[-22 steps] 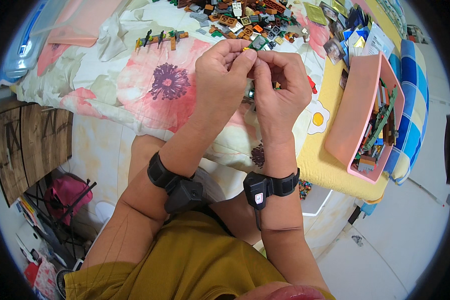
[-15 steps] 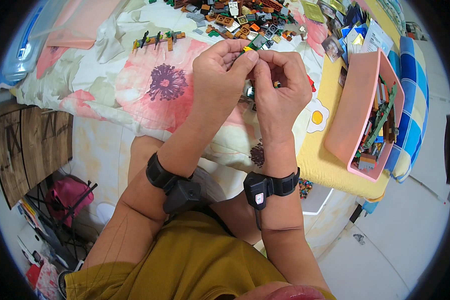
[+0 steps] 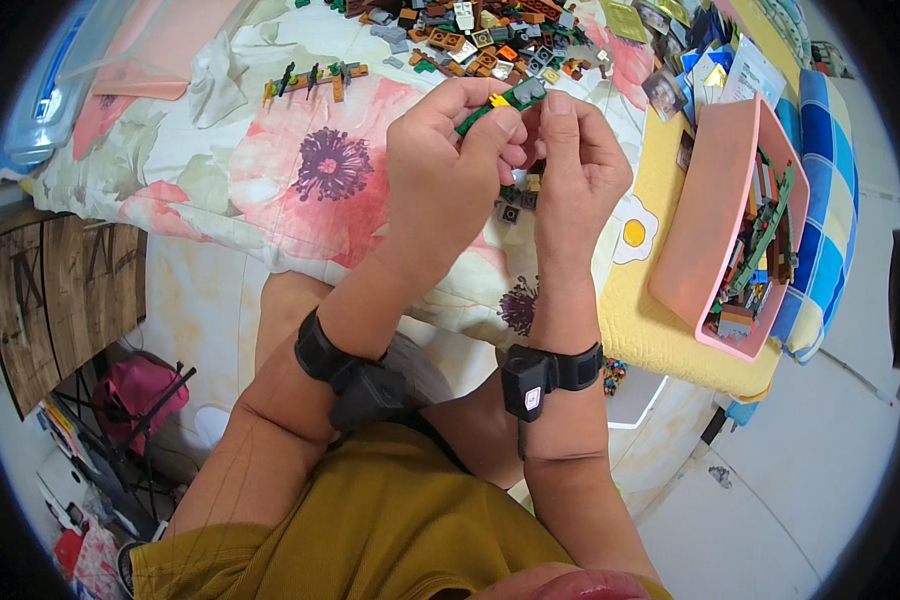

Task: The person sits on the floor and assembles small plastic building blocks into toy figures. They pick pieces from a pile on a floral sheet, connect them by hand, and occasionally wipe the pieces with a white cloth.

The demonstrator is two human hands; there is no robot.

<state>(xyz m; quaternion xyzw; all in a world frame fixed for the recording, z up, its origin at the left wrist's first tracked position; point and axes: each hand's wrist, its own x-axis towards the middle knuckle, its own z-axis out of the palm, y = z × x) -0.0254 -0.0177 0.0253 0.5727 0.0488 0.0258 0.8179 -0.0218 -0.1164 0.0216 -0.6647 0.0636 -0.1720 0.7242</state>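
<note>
A small build of toy building bricks (image 3: 522, 95), in green, yellow and grey, is held up over the near side of the flowered cloth. My left hand (image 3: 442, 165) is closed on it, thumb against fingers. At the build's grey end is my right hand (image 3: 582, 170), its thumb and fingertips pinched there; some of those fingertips are hidden. Beneath the hands lie a few loose dark and tan bricks (image 3: 511, 212), partly covered. Beyond them spreads a mixed pile of bricks (image 3: 470, 45). An assembled brown strip with dark upright pieces (image 3: 315, 82) rests to the left.
To the right, a pink bin (image 3: 695, 220) tilts on a yellow quilted mat (image 3: 670, 335), with bricks inside. Cards and packets (image 3: 710, 75) lie behind it. Clear plastic boxes (image 3: 45, 120) stand far left. A white tray (image 3: 638, 405) holding tiny colourful pieces shows below the mat.
My right hand has shifted slightly right, its thumb now straighter. The brick build has turned and shows more of its green and grey parts. Loose bricks beneath are more visible.
</note>
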